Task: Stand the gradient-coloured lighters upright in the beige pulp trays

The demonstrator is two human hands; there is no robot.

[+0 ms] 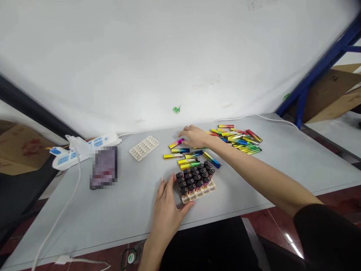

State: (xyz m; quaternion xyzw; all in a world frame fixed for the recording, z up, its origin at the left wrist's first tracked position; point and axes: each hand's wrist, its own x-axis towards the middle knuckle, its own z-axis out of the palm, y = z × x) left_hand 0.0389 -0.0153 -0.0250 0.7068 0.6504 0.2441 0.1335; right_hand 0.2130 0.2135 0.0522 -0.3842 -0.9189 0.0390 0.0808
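Note:
My left hand (166,207) curls around the left side of a cream moulded tray (201,193), thumb at its front edge and fingers along its far left corner. Rows of small upright pieces with black tops (195,177) fill most of that tray; a row of bare pockets shows at the front. Farther back, my right hand (194,136) reaches over the table with fingers apart and bent downward. Close by its thumb lies a slim shiny magenta-and-yellow stick (176,143); whether they touch is unclear. Similar yellow, blue and green sticks (193,154) lie below the hand.
A pile of shiny coloured sticks (239,139) lies at the back right. Another cream tray (144,148), its pockets bare, rests left of centre. A power strip (98,142) with cables and a blurred dark item (104,167) are farther left. A white wall (158,67) bounds the back.

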